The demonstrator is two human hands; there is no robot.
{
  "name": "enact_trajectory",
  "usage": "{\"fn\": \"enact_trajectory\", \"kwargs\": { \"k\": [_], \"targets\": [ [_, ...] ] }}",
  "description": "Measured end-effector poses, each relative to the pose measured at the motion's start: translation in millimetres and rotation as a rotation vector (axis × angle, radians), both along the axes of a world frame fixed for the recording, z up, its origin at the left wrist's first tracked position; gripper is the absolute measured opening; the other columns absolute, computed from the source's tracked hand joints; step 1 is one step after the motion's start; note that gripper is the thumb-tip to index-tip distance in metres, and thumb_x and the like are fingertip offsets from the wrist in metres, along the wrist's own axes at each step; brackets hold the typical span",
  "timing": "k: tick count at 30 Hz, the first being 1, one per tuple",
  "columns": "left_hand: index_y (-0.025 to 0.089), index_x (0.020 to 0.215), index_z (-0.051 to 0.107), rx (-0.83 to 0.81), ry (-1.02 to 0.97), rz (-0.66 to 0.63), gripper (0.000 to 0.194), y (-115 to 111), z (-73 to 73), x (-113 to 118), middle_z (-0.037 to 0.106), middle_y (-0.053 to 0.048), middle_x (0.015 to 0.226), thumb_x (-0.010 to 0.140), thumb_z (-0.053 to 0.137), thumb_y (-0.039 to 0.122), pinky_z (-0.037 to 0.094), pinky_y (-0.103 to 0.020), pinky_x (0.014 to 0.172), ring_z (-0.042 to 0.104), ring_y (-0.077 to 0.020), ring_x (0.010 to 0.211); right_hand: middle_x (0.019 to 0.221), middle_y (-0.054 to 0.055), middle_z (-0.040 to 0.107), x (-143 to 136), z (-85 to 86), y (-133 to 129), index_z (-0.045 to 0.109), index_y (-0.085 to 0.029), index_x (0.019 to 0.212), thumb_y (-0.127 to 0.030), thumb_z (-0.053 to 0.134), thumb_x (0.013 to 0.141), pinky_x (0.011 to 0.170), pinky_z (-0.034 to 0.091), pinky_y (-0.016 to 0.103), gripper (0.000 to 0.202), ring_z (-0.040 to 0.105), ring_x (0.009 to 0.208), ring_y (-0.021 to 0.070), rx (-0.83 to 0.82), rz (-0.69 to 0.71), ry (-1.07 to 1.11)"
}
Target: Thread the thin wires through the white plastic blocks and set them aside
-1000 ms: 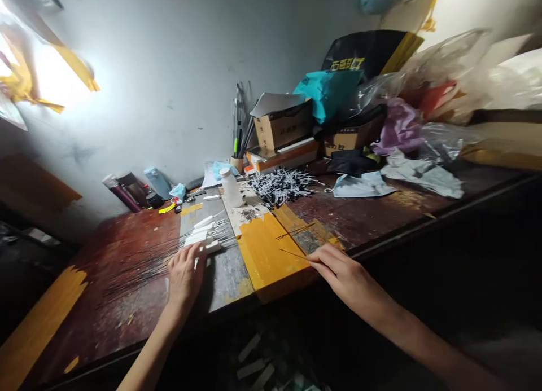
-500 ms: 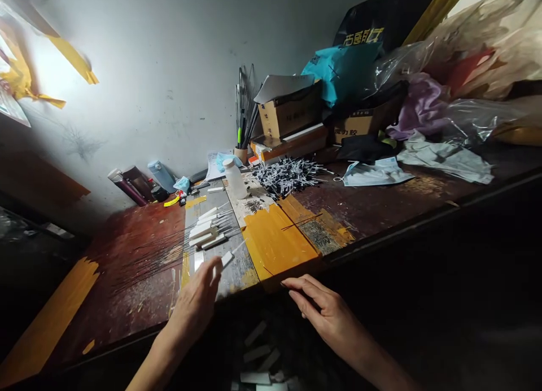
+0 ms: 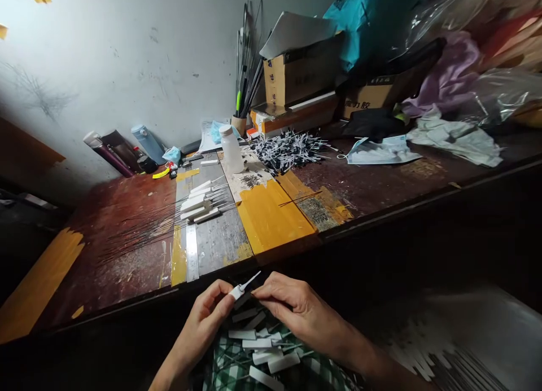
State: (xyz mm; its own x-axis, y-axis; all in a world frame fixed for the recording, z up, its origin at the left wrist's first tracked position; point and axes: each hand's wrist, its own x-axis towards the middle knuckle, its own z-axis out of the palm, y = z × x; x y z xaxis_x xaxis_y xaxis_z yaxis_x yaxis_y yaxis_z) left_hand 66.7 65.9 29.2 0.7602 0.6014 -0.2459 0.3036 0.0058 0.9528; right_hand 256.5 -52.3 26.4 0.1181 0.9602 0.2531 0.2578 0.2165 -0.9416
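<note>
My left hand (image 3: 206, 317) pinches a small white block with a thin pale stem (image 3: 239, 291), just in front of the table edge. The stem points up and to the right. Close beside it, my right hand (image 3: 302, 306) has its thumb and fingers pressed together; whatever they hold is too small to make out. Beneath both hands, several similar white blocks (image 3: 267, 355) lie on a green checked cloth (image 3: 224, 354) over my lap. More white stemmed blocks (image 3: 193, 212) lie in a group on the table, with long thin dark wires (image 3: 139, 227) stretching left.
A metal ruler (image 3: 192, 253) lies at the table's front edge, left of yellow tape (image 3: 271, 219). Behind stand a plastic bottle (image 3: 232, 151) and a heap of black-and-white pieces (image 3: 292, 150). Bottles (image 3: 148, 144) are at left, cardboard boxes (image 3: 300, 69) at back.
My left hand has lifted a white stemmed block off the table and brought it toward me. My right hand has come in beside it. The view has tilted down, showing more of my lap.
</note>
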Motion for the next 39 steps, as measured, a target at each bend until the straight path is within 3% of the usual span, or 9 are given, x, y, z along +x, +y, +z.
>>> {"fn": "enact_trajectory", "kwargs": {
  "k": [5, 9, 14, 21, 24, 28, 32, 36, 39],
  "targets": [
    [0.020, 0.095, 0.056, 0.026, -0.029, 0.034, 0.027, -6.6, -7.3, 0.6, 0.044, 0.002, 0.073, 0.095, 0.046, 0.045, 0.033, -0.022, 0.060, 0.038, -0.0119, 0.066, 0.089, 0.001, 0.064, -2.9, 1.9, -3.1, 0.072, -0.023, 0.100, -0.009, 0.055, 0.091, 0.075, 0.047, 0.020, 0.024, 0.062, 0.084, 0.0127, -0.073, -0.014, -0.039],
    [0.018, 0.088, 0.058, 0.068, -0.018, 0.022, 0.031, -10.3, -10.5, 2.8, 0.047, 0.000, 0.079, 0.096, 0.043, 0.044, 0.036, -0.023, 0.068, 0.042, -0.0139, 0.075, 0.086, 0.000, 0.062, -5.2, 2.1, -5.7, 0.071, -0.022, 0.096, -0.009, 0.054, 0.091, 0.073, 0.045, 0.020, 0.022, 0.061, 0.081, 0.0123, -0.095, -0.016, -0.070],
    [0.019, 0.095, 0.059, 0.077, 0.001, 0.053, 0.033, -17.0, -12.7, 5.0, 0.045, 0.002, 0.073, 0.096, 0.041, 0.046, 0.036, -0.024, 0.063, 0.041, -0.0135, 0.067, 0.085, -0.001, 0.062, -6.5, -1.7, -6.4, 0.068, -0.022, 0.091, -0.008, 0.052, 0.090, 0.070, 0.044, 0.020, 0.021, 0.059, 0.076, 0.0115, -0.152, -0.052, -0.079],
    [0.021, 0.098, 0.061, 0.281, -0.010, 0.152, 0.024, -24.8, -27.1, 7.6, 0.057, -0.002, 0.085, 0.095, 0.045, 0.039, 0.044, -0.025, 0.075, 0.054, -0.0165, 0.081, 0.079, -0.003, 0.060, -10.9, -10.3, -15.8, 0.065, -0.021, 0.081, -0.010, 0.053, 0.088, 0.060, 0.041, 0.018, 0.018, 0.056, 0.068, 0.0098, -0.270, -0.053, -0.126],
    [0.022, 0.097, 0.060, 0.410, 0.012, 0.201, 0.019, -27.5, -45.6, -1.2, 0.060, -0.003, 0.091, 0.094, 0.049, 0.036, 0.047, -0.025, 0.077, 0.058, -0.0172, 0.085, 0.077, -0.003, 0.061, 14.3, -9.0, -26.7, 0.064, -0.022, 0.080, -0.012, 0.053, 0.088, 0.060, 0.043, 0.019, 0.017, 0.058, 0.068, 0.0110, -0.294, -0.077, -0.224],
    [0.024, 0.100, 0.064, 0.626, 0.057, 0.003, 0.016, -26.0, -58.3, -14.8, 0.065, -0.005, 0.097, 0.087, 0.061, 0.034, 0.052, -0.023, 0.076, 0.065, -0.0187, 0.089, 0.094, 0.004, 0.063, 76.4, 0.7, -30.9, 0.064, -0.021, 0.098, -0.016, 0.043, 0.093, 0.080, 0.048, 0.029, 0.022, 0.062, 0.087, 0.0177, -0.119, -0.422, -0.480],
    [0.026, 0.100, 0.064, 0.889, -0.022, -0.072, 0.013, -6.6, -38.6, -10.7, 0.066, -0.003, 0.095, 0.091, 0.056, 0.028, 0.052, -0.020, 0.074, 0.066, -0.0160, 0.086, 0.095, 0.007, 0.058, 122.1, 4.1, -13.0, 0.060, -0.019, 0.099, -0.007, 0.037, 0.090, 0.082, 0.049, 0.032, 0.027, 0.060, 0.088, 0.0197, -0.087, -0.510, -0.787],
    [0.023, 0.110, 0.062, 1.241, 0.019, 0.143, 0.022, 39.7, -9.4, 12.9, 0.066, -0.007, 0.105, 0.093, 0.052, 0.032, 0.051, -0.032, 0.085, 0.064, -0.0214, 0.095, 0.089, 0.007, 0.055, 132.9, 1.5, 9.4, 0.055, -0.019, 0.084, 0.000, 0.039, 0.084, 0.077, 0.048, 0.033, 0.025, 0.057, 0.085, 0.0212, -0.192, -0.571, -0.997],
    [0.018, 0.116, 0.060, 1.429, 0.161, 0.229, 0.029, 81.2, 1.4, 32.2, 0.066, -0.012, 0.112, 0.094, 0.046, 0.032, 0.047, -0.044, 0.090, 0.059, -0.0286, 0.103, 0.087, 0.008, 0.054, 128.2, 3.1, 12.8, 0.053, -0.019, 0.079, 0.001, 0.040, 0.083, 0.078, 0.048, 0.035, 0.025, 0.056, 0.084, 0.0225, -0.120, -0.615, -0.965]
  ]
}}
